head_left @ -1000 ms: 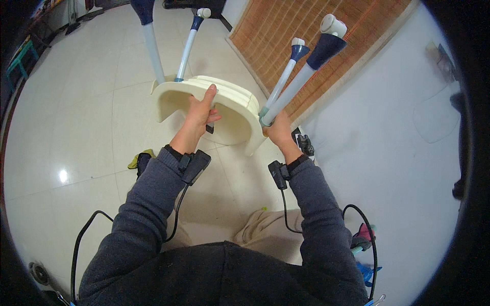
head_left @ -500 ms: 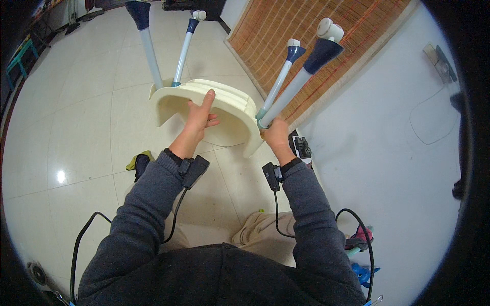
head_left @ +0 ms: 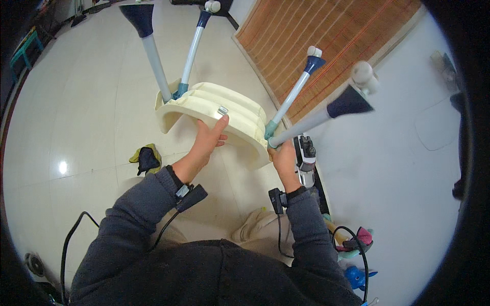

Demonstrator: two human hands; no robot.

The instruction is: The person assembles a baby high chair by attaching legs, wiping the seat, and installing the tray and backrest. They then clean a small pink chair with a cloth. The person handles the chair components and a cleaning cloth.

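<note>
Upside down in front of me is a child's chair with a cream plastic seat (head_left: 232, 98) and light grey legs (head_left: 154, 61) pointing up and away. Dark blue flared feet (head_left: 350, 102) cap the legs. White casters (head_left: 315, 51) show on three of them; none shows on the near left leg. My left hand (head_left: 205, 145) grips the seat's near rim, thumb on the underside beside a small silvery plate (head_left: 223, 110), fingers partly below. At the seat's right end my right hand (head_left: 286, 160) is closed round the edge by the near right leg's base, its fingers mostly hidden.
Along the right runs a white wall (head_left: 388, 168), with a bamboo blind (head_left: 326, 35) farther off. At its foot lie a toy car (head_left: 306, 163) and a blue toy (head_left: 359, 277). A dark and yellow-green cloth (head_left: 148, 159) rests on the tiled floor (head_left: 87, 127).
The chair has tilted and come slightly closer, and its right legs have swung out to the right. Both hands keep their grip. The silvery plate now shows beside my left thumb.
</note>
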